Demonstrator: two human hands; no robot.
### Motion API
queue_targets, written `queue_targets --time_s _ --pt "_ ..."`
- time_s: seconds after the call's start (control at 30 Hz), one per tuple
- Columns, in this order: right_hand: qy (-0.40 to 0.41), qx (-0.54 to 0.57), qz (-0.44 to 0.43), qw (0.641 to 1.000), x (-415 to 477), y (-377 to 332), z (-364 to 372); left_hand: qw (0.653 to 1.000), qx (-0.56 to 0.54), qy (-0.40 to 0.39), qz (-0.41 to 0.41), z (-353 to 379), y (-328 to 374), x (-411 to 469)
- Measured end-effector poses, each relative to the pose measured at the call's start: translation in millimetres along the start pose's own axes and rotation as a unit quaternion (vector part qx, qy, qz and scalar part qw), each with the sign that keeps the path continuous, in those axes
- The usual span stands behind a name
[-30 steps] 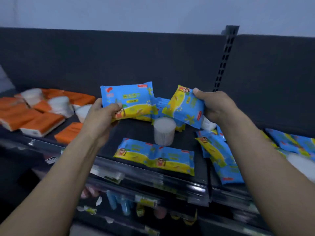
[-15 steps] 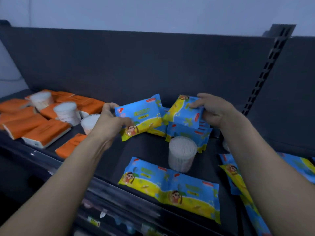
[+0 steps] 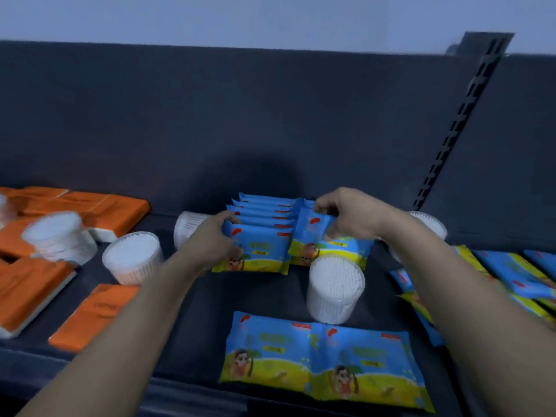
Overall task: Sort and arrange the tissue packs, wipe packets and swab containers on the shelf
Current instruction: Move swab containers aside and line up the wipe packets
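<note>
Left hand [image 3: 210, 239] curled round the left edge of the front blue-and-yellow plastic wipe packet [image 3: 258, 251], thumb on its top, steadying the upright row of matching packets [image 3: 264, 212] behind it. Right hand [image 3: 346, 218] pinching the top of a tilted wipe packet [image 3: 310, 236], touching the row's right end; probably the start of a second row, though hard to say.

Sorting judged well begun, far from finished.

Done: one neat file of wipe packets standing at the back of the dark grey shelf [image 3: 258, 296], close to the back panel.

Left to do:
- Joined pair of flat wipe packets [image 3: 325, 359] lying at the front lip.
- Loose heap of wipe packets [image 3: 511, 272] on the right, overlapping at odd angles.
- Round clear swab container [image 3: 334, 288], full of white cotton swabs, upright in the middle just in front of the tilted packet.
- Second upright swab container [image 3: 132, 257] on the left, a toppled swab container [image 3: 191, 225] beyond the left hand, another swab tub [image 3: 433, 225] behind the right wrist.
- Orange tissue packs [image 3: 99, 209] on the left at mixed angles, swab tubs scattered among them.

Wipe packets glossy, soft, slightly puffed: blue above, yellow band with a cartoon figure below, small red label near the top. Far left blurred; number of tissue packs not readable.
</note>
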State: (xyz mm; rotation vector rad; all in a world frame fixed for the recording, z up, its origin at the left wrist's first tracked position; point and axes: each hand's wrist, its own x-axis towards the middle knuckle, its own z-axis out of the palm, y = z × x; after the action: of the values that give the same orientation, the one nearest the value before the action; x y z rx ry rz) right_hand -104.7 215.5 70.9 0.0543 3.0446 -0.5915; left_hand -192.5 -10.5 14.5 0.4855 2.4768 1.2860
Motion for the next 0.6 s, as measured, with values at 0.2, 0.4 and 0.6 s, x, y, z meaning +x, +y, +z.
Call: queue_targets --time_s 0.2,0.4,0.6 --pt "-0.01 -0.081 0.053 0.995 2.5 -8.5 27.8 0.968 0.238 0.032 0.079 4.1 -10.1 19.0" --pt "0.02 -0.086 0.129 0.988 4.5 -10.6 40.1 0.905 0.387 0.056 0.169 6.4 -5.4 28.0" --pt "0.037 -0.073 0.175 0.981 5.2 -15.9 44.1 0.856 0.468 0.076 0.204 11.2 -9.8 36.5"
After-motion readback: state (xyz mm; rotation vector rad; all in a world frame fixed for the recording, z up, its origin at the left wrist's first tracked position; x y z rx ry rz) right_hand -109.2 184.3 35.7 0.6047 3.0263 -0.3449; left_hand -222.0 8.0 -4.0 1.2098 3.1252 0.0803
